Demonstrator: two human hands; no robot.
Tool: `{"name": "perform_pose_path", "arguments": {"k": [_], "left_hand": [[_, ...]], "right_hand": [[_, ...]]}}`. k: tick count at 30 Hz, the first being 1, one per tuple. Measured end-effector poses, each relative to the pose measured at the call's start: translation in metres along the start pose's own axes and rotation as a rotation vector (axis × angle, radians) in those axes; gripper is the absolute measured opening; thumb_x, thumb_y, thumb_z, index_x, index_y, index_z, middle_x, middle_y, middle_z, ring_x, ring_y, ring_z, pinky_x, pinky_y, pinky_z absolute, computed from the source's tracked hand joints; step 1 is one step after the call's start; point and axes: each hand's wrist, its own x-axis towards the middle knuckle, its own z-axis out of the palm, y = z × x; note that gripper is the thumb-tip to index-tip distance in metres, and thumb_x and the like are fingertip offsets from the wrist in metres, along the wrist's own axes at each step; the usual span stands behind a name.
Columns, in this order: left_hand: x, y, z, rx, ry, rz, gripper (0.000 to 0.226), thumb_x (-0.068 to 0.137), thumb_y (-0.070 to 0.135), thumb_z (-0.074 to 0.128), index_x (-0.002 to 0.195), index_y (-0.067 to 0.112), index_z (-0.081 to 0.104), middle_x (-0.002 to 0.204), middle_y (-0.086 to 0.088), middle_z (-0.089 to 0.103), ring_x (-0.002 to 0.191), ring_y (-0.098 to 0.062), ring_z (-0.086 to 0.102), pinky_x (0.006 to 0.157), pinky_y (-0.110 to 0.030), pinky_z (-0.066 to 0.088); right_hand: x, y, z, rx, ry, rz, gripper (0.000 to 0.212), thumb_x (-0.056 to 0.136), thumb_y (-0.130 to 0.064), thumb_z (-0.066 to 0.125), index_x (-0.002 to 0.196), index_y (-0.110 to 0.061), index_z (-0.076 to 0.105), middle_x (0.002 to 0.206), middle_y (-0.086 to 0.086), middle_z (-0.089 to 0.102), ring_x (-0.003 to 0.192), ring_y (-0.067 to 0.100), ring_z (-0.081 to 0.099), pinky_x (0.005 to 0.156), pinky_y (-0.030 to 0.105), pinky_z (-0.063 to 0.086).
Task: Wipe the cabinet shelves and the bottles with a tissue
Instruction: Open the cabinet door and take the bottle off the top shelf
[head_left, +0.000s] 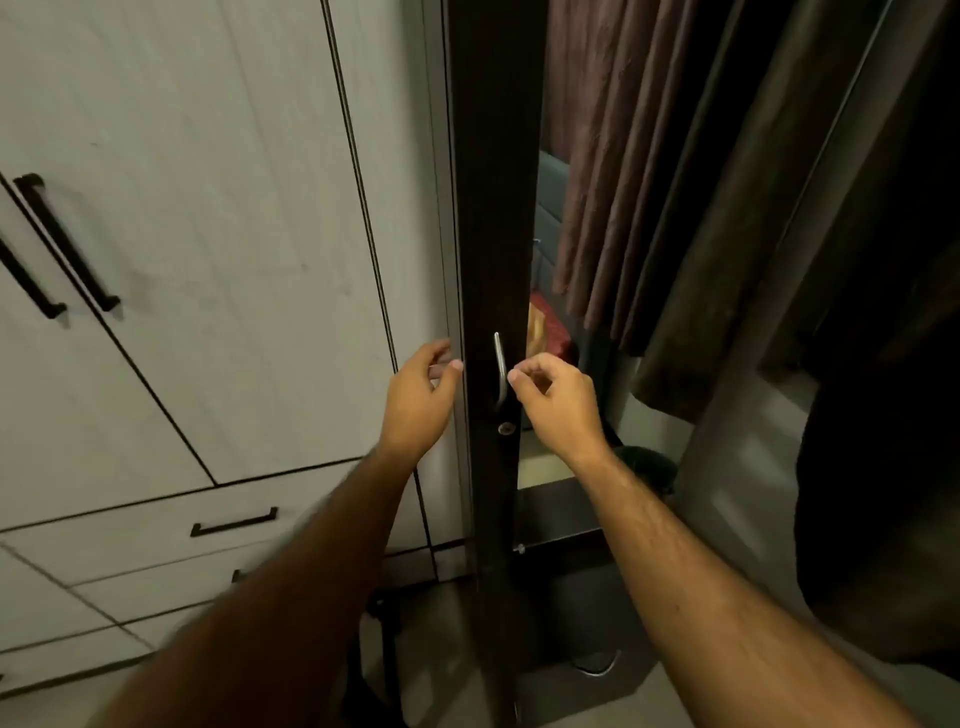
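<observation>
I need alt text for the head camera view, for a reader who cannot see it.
Two bare hands reach toward a tall dark cabinet door: the right hand beside its metal handle, the left hand at its left edge. Neither holds anything. White cupboards stand left, brown curtains hang right.

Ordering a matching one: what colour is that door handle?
Silver metal handle, seen in the head view.

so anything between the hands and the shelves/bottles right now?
Yes. The dark cabinet door stands between both hands and the interior; no shelves, bottles or tissue show. Right hand is beside its metal handle, left hand at its edge.
</observation>
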Motion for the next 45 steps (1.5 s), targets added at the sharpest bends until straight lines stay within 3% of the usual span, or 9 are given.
{"name": "perform_pose_path", "arguments": {"k": [3, 8, 12, 18, 27, 31, 36, 40, 45], "left_hand": [[0.012, -0.002, -0.010, -0.015, -0.018, 0.029, 0.038, 0.098, 0.025, 0.053, 0.135, 0.013, 0.053, 0.113, 0.008, 0.061, 0.104, -0.003, 0.058, 0.084, -0.004, 0.042], [0.018, -0.007, -0.012, -0.118, -0.078, 0.020, 0.032, 0.095, 0.024, 0.059, 0.126, 0.014, 0.060, 0.093, 0.010, 0.065, 0.089, -0.002, 0.064, 0.086, -0.019, 0.052], [0.015, -0.014, -0.010, -0.166, -0.092, 0.019, 0.029, 0.093, 0.024, 0.062, 0.121, 0.015, 0.061, 0.088, 0.013, 0.063, 0.081, 0.005, 0.062, 0.081, -0.020, 0.053], [0.005, -0.013, -0.011, -0.239, -0.102, 0.001, 0.029, 0.092, 0.021, 0.064, 0.120, 0.015, 0.062, 0.089, 0.015, 0.064, 0.084, 0.007, 0.062, 0.078, -0.012, 0.049], [-0.015, -0.002, -0.011, -0.295, -0.182, -0.061, 0.025, 0.093, 0.027, 0.061, 0.117, 0.019, 0.063, 0.101, 0.010, 0.066, 0.099, -0.008, 0.065, 0.088, -0.038, 0.056], [-0.033, 0.006, -0.006, -0.311, -0.169, -0.079, 0.019, 0.093, 0.028, 0.062, 0.110, 0.022, 0.065, 0.099, 0.009, 0.068, 0.096, -0.008, 0.066, 0.086, -0.036, 0.057], [-0.059, 0.017, 0.001, -0.313, -0.132, -0.064, 0.016, 0.092, 0.027, 0.063, 0.106, 0.021, 0.068, 0.095, 0.005, 0.070, 0.089, -0.007, 0.067, 0.083, -0.030, 0.056], [-0.081, 0.028, 0.007, -0.284, -0.090, -0.062, 0.015, 0.091, 0.029, 0.064, 0.104, 0.023, 0.068, 0.095, 0.004, 0.071, 0.090, -0.008, 0.067, 0.084, -0.030, 0.056], [-0.108, 0.045, 0.017, -0.273, -0.060, -0.078, 0.012, 0.090, 0.031, 0.066, 0.100, 0.026, 0.069, 0.094, 0.005, 0.071, 0.091, -0.009, 0.068, 0.085, -0.033, 0.057]], "right_hand": [[0.000, -0.010, 0.009, -0.010, 0.065, 0.013, 0.013, 0.092, -0.032, 0.063, 0.097, -0.022, 0.069, 0.083, -0.011, 0.067, 0.077, 0.002, 0.063, 0.067, 0.021, 0.053], [-0.007, -0.017, 0.026, -0.049, 0.117, 0.071, 0.011, 0.093, -0.031, 0.062, 0.096, -0.022, 0.068, 0.075, -0.008, 0.066, 0.068, 0.004, 0.064, 0.058, 0.018, 0.049], [-0.016, -0.018, 0.035, -0.061, 0.156, 0.126, 0.007, 0.093, -0.028, 0.063, 0.093, -0.021, 0.066, 0.077, -0.006, 0.066, 0.069, 0.006, 0.064, 0.056, 0.018, 0.050], [-0.025, -0.023, 0.038, -0.059, 0.180, 0.184, 0.008, 0.094, -0.025, 0.060, 0.088, -0.020, 0.062, 0.078, -0.004, 0.064, 0.070, 0.007, 0.062, 0.057, 0.017, 0.047], [-0.040, -0.020, 0.022, -0.071, 0.131, 0.161, 0.009, 0.095, -0.026, 0.059, 0.090, -0.019, 0.061, 0.082, -0.003, 0.065, 0.074, 0.011, 0.064, 0.057, 0.019, 0.047], [-0.054, -0.014, 0.005, -0.044, 0.077, 0.137, 0.012, 0.095, -0.025, 0.059, 0.086, -0.018, 0.061, 0.082, 0.000, 0.065, 0.075, 0.016, 0.063, 0.063, 0.027, 0.053], [-0.071, -0.010, -0.015, -0.023, 0.023, 0.092, 0.014, 0.095, -0.024, 0.059, 0.085, -0.015, 0.060, 0.081, 0.003, 0.064, 0.077, 0.019, 0.062, 0.064, 0.026, 0.049], [-0.084, -0.006, -0.030, 0.001, -0.008, 0.076, 0.014, 0.095, -0.023, 0.059, 0.083, -0.016, 0.059, 0.080, 0.003, 0.064, 0.077, 0.021, 0.063, 0.069, 0.036, 0.054], [-0.102, 0.000, -0.051, -0.008, -0.011, 0.048, 0.015, 0.094, -0.024, 0.060, 0.080, -0.020, 0.059, 0.071, -0.006, 0.059, 0.064, 0.009, 0.055, 0.059, 0.028, 0.048]]}}
